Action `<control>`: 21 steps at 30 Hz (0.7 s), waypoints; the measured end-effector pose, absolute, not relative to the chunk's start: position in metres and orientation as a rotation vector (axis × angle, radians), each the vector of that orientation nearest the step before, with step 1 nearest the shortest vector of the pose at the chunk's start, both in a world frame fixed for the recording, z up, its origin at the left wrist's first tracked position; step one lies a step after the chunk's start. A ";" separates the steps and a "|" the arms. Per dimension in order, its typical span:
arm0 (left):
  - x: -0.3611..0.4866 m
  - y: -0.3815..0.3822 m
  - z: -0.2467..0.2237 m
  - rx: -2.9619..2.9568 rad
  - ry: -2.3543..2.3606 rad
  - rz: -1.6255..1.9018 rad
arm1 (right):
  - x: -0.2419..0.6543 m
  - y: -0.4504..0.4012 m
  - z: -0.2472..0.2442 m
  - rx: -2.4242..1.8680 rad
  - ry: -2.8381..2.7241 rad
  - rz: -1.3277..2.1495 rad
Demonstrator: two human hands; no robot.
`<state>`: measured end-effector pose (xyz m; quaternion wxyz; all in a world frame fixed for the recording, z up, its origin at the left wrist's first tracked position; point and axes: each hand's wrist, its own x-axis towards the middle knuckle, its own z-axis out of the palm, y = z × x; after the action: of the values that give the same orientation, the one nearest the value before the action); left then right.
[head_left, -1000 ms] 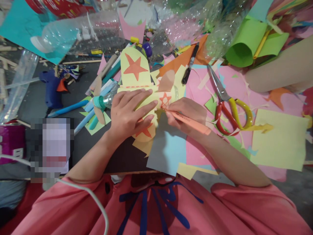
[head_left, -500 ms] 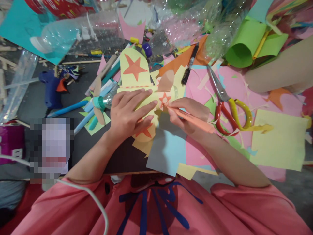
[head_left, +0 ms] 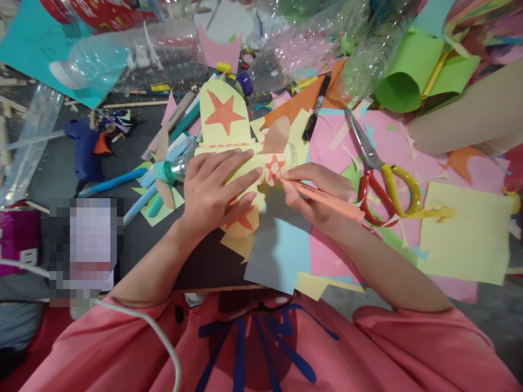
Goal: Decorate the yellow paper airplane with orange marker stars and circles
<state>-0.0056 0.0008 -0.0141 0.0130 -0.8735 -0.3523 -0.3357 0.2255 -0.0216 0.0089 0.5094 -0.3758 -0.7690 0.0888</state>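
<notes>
A toy plane made from a plastic bottle lies in the middle, wrapped in pale yellow paper [head_left: 233, 152] with a green cap [head_left: 163, 171] and a brown propeller strip [head_left: 163, 140]. Its upper wing [head_left: 209, 128] carries a solid orange star [head_left: 225, 112]; another star, on the lower wing, is partly covered. My left hand [head_left: 212, 188] rests over the body, fingers spread and stretched out. My right hand [head_left: 316, 190] pinches an orange marker [head_left: 330, 202], its tip at a small orange star [head_left: 274, 167] whose middle is pale.
Scissors [head_left: 370, 152] with red and yellow handles lie to the right, on pink paper [head_left: 396, 136]. A black marker [head_left: 317, 109] is above. Left are a blue glue gun [head_left: 85, 149], several markers and a blurred-out phone [head_left: 92, 239]. Clear bottles [head_left: 134, 51] line the back; another person's arm [head_left: 469, 117] reaches in.
The back end of the orange marker has swung slightly right and my right fingers have shifted a little. The left hand stays in place on the toy plane.
</notes>
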 end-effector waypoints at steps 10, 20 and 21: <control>-0.006 0.000 -0.015 -2.766 -1.120 -1.080 | 0.227 -0.022 0.009 -0.864 -1.969 0.074; -0.002 0.003 -0.012 -2.596 -0.947 -1.106 | 0.227 -0.022 0.011 -0.887 -1.947 0.115; -0.001 0.003 -0.012 -2.577 -0.932 -1.112 | 0.227 -0.022 0.012 -0.880 -1.955 0.113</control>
<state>-0.0011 0.0029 -0.0115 0.0919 -0.8678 -0.3137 -0.3743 0.2268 -0.0222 0.0119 0.4772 -0.3602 -0.8002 0.0463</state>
